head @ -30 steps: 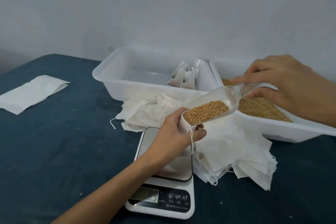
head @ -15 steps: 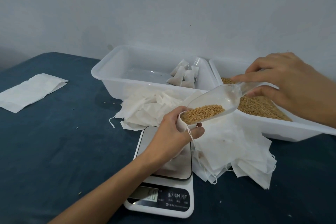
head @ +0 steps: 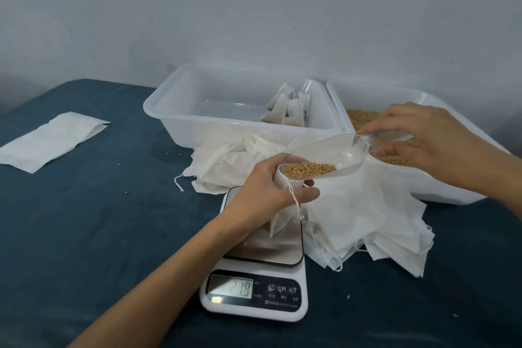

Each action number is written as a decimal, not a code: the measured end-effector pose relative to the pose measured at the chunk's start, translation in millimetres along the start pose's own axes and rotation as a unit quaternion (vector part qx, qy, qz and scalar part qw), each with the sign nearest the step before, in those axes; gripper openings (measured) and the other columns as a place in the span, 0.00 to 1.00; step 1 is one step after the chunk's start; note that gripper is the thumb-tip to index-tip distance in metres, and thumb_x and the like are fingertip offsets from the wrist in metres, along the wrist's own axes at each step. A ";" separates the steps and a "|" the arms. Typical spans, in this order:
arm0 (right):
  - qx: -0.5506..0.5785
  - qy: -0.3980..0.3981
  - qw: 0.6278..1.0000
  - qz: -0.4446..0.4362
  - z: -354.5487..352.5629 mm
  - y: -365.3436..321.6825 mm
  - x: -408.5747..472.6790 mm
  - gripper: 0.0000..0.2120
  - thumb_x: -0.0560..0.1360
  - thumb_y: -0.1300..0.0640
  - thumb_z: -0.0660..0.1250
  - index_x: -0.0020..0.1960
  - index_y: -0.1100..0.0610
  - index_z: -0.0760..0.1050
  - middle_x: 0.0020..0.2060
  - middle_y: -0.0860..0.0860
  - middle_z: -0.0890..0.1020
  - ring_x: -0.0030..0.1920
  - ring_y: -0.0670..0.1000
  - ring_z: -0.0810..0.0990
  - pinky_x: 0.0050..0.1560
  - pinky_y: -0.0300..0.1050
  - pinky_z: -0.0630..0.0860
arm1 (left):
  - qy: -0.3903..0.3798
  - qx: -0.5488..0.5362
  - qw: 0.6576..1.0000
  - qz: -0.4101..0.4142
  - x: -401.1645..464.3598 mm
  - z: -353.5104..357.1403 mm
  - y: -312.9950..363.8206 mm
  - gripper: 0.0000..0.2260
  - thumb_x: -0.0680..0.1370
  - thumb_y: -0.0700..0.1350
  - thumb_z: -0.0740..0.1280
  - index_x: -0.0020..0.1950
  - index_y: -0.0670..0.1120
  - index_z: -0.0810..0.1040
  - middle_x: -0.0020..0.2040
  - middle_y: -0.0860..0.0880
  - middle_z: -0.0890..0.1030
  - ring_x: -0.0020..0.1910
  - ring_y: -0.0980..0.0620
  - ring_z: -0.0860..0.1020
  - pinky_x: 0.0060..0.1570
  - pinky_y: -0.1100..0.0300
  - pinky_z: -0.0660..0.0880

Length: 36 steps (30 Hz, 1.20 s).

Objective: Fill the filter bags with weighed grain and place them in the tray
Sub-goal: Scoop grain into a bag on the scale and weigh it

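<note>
White, thin filter paper forms the bag [head: 282, 206] that is held over the steel platform of the scale [head: 254, 288], its mouth gripped open by the curled fingers and thumb of the left hand [head: 265, 189], its lower end hanging down to the platform, probably so that the weight can be read while filling. A clear plastic scoop [head: 324, 158] is tilted with its lip at the bag's mouth; its handle is pinched between thumb and fingers of the right hand [head: 432, 141], and the grain [head: 309, 169] is gathered at the low front end, ready to slide in. A figure is shown on the scale's display, too blurred to be read with certainty. Behind and right of the scale, a heap of empty bags [head: 358, 220] is kept within reach. Beyond the scale stands the tray [head: 169, 118], with a few filled bags [head: 288, 107] in its right end; right of it, the grain bin [head: 440, 186]. Far left of the scale a flat packet [head: 50, 140] lies on the blue cloth.
</note>
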State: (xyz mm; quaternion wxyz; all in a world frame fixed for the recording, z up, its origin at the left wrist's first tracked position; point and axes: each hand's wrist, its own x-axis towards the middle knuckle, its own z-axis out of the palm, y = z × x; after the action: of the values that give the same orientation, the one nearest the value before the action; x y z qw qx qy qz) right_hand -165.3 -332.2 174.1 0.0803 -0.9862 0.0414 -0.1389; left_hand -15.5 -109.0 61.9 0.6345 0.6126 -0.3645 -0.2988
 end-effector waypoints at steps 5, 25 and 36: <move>0.009 0.006 1.000 0.008 0.7 2.1 1.3 0.16 0.74 0.63 0.75 0.60 0.53 0.83 0.49 0.49 0.81 0.53 0.54 0.77 0.56 0.56 0.73 | -0.008 0.007 1.000 -0.002 1.6 -4.4 1.6 0.19 0.71 0.41 0.80 0.60 0.48 0.82 0.50 0.49 0.87 0.52 0.52 0.85 0.59 0.57 0.79; 0.097 0.031 0.990 0.093 0.5 32.0 -5.7 0.13 0.75 0.59 0.74 0.58 0.46 0.80 0.52 0.36 0.81 0.54 0.30 0.77 0.52 0.21 0.67 | -0.049 0.070 0.996 0.011 4.7 -3.4 -5.0 0.08 0.87 0.43 0.62 0.63 0.45 0.78 0.49 0.48 0.88 0.48 0.52 0.84 0.53 0.57 0.78; 0.022 0.031 0.920 0.391 11.4 153.7 -14.1 0.16 0.72 0.59 0.78 0.58 0.58 0.80 0.57 0.56 0.84 0.54 0.56 0.80 0.62 0.54 0.76 | 0.072 0.067 0.990 0.103 93.3 -21.7 61.2 0.17 0.89 0.44 0.54 0.64 0.37 0.80 0.52 0.43 0.86 0.48 0.53 0.82 0.49 0.65 0.78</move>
State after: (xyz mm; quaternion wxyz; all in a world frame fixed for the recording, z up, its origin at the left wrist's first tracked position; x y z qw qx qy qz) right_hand -184.8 -480.2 133.3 0.1482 -0.8846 0.4233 -0.1281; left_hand 50.2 -169.6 132.2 0.6438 0.6330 -0.3983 -0.1619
